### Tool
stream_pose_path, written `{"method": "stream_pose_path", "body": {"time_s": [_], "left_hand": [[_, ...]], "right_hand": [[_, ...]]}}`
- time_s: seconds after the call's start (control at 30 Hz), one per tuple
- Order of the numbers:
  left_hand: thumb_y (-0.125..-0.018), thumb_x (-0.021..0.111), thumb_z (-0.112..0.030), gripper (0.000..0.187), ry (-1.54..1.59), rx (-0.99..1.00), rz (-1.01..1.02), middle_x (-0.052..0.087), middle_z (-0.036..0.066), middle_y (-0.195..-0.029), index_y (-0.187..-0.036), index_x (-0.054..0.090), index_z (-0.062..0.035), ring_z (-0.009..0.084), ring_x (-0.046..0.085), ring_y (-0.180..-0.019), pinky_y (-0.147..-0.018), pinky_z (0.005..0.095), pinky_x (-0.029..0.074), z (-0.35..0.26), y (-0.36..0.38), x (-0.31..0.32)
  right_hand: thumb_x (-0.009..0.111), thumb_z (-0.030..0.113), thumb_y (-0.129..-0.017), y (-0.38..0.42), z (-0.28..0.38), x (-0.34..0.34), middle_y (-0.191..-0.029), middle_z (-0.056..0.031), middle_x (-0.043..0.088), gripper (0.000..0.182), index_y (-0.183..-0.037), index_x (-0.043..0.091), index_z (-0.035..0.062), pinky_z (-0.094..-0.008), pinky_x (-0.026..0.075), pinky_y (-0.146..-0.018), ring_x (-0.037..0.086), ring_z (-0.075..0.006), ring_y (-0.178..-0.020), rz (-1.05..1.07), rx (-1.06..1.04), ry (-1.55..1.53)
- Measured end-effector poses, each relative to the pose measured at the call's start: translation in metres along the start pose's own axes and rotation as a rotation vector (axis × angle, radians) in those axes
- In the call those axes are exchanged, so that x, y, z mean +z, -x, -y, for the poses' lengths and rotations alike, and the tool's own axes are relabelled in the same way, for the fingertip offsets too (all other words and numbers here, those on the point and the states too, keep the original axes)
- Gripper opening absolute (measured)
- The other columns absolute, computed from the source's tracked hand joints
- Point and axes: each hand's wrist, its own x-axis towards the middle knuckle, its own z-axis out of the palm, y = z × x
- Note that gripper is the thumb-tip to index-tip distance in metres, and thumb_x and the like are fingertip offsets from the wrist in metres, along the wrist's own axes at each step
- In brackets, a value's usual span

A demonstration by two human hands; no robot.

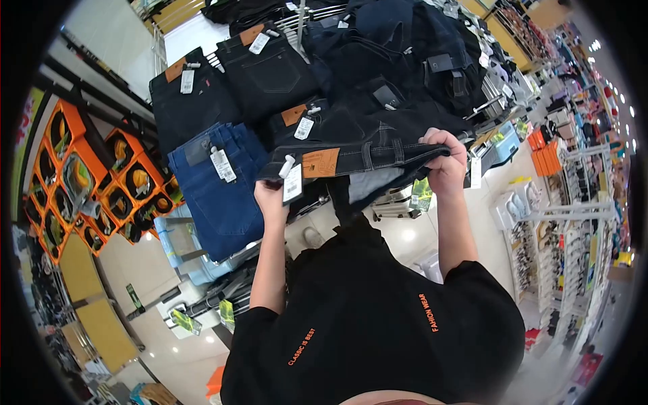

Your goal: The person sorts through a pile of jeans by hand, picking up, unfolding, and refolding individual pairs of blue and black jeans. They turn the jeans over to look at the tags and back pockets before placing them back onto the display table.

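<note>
Black jeans [385, 154] with pale stitching are stretched by the waistband between my two hands, over a pile of dark jeans. An orange-brown patch [320, 163] and a white tag [292, 183] are on the waistband. My left hand [271, 196] grips its left end, beside the tag. At the right end, my right hand [445, 162] is closed round the waistband with fingers on top. Folded blue jeans [219, 192] with a white tag lie left of my left hand.
Folded black jeans [266, 71] and other dark garments cover the display ahead. An orange rack [81, 179] stands at the left. White shelving [574, 223] with small goods is at the right. A light blue suitcase [177, 239] stands below the blue jeans.
</note>
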Motion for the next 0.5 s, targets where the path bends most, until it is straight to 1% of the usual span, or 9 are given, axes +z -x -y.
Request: {"method": "stream_pose_path", "body": {"time_s": [0.07,0.2,0.23,0.27,0.33,0.37,0.4,0.47,0.5], "left_hand": [[-0.072,0.074,0.0,0.022,-0.332,0.041,-0.218,0.054,0.002,-0.067,-0.074,0.052,-0.0005,0.0095,0.047,-0.063,-0.056,0.0277,0.041,-0.003,-0.012,0.005],[-0.071,0.075,-0.004,0.035,-0.335,0.193,-0.473,0.052,0.002,-0.063,-0.095,0.049,-0.0037,0.0135,0.046,-0.057,-0.053,0.0304,0.037,-0.053,-0.018,0.02],[-0.072,0.078,-0.009,0.057,-0.479,0.053,-0.373,0.053,0.003,-0.064,-0.118,0.045,-0.0047,0.0145,0.049,-0.057,-0.055,0.0296,0.04,-0.078,-0.018,0.02],[-0.075,0.078,-0.012,0.053,-0.653,0.019,-0.243,0.053,0.007,-0.064,-0.121,0.055,-0.0037,0.0189,0.052,-0.058,-0.061,0.0328,0.044,-0.107,-0.016,0.025],[-0.08,0.072,-0.008,0.034,-0.812,0.506,0.139,0.058,0.01,-0.071,-0.113,0.066,-0.0031,0.0266,0.058,-0.067,-0.068,0.0372,0.047,-0.06,-0.048,0.005],[-0.085,0.064,-0.007,0.014,-0.929,0.358,0.271,0.06,0.015,-0.083,-0.094,0.069,0.0017,0.0342,0.06,-0.079,-0.075,0.0401,0.048,-0.088,-0.042,0.017],[-0.089,0.06,-0.01,0.018,-0.858,0.379,0.408,0.06,0.018,-0.09,-0.098,0.067,0.0035,0.0356,0.06,-0.086,-0.077,0.0379,0.048,-0.09,-0.047,0.017],[-0.092,0.057,-0.012,0.021,-0.719,0.52,0.339,0.06,0.02,-0.09,-0.098,0.066,0.0061,0.0341,0.06,-0.083,-0.077,0.0365,0.048,-0.09,-0.054,0.014],[-0.094,0.056,-0.012,0.022,-0.675,0.285,0.277,0.065,0.014,-0.088,-0.1,0.065,0.0066,0.0258,0.062,-0.082,-0.076,0.0344,0.048,-0.105,-0.052,0.009]], "right_hand": [[0.052,0.004,-0.053,-0.01,0.015,-0.003,-0.072,-0.0081,0.045,0.019,-0.07,0.049,-0.0026,-0.0303,0.034,-0.064,0.04,-0.0194,-0.066,0.041,-0.028,0.074],[0.05,0.015,-0.051,-0.042,0.039,-0.018,-0.065,-0.0089,0.043,0.024,-0.065,0.047,-0.0047,-0.0317,0.032,-0.061,0.038,-0.0194,-0.063,0.099,-0.094,0.128],[0.05,0.015,-0.051,-0.052,0.044,-0.026,-0.064,-0.0086,0.043,0.025,-0.065,0.047,-0.0048,-0.0315,0.032,-0.061,0.038,-0.0188,-0.063,0.156,-0.078,0.127],[0.049,0.016,-0.051,-0.062,0.048,-0.035,-0.064,-0.0083,0.042,0.025,-0.065,0.047,-0.0049,-0.0313,0.031,-0.06,0.038,-0.0183,-0.063,0.218,-0.061,0.124],[0.049,0.018,-0.051,-0.084,0.052,-0.043,-0.064,-0.0064,0.043,0.025,-0.065,0.045,-0.0027,-0.0306,0.03,-0.059,0.038,-0.0158,-0.063,0.286,-0.024,0.243],[0.049,0.018,-0.052,-0.098,0.054,-0.042,-0.064,-0.0058,0.043,0.024,-0.065,0.045,-0.0019,-0.0302,0.031,-0.059,0.038,-0.0152,-0.063,0.302,-0.019,0.304],[0.05,0.019,-0.053,-0.112,0.052,-0.042,-0.065,-0.0052,0.044,0.024,-0.065,0.045,-0.0012,-0.0299,0.031,-0.059,0.039,-0.0147,-0.064,0.314,-0.021,0.363],[0.055,0.021,-0.063,-0.151,0.041,-0.051,-0.076,-0.0019,0.041,0.026,-0.078,0.045,0.0008,-0.0259,0.039,-0.074,0.046,-0.014,-0.078,0.34,-0.049,0.469],[0.058,0.018,-0.065,-0.172,0.026,-0.058,-0.081,-0.002,0.041,0.028,-0.084,0.046,0.0012,-0.026,0.04,-0.078,0.046,-0.0141,-0.081,0.336,-0.108,0.483]]}}
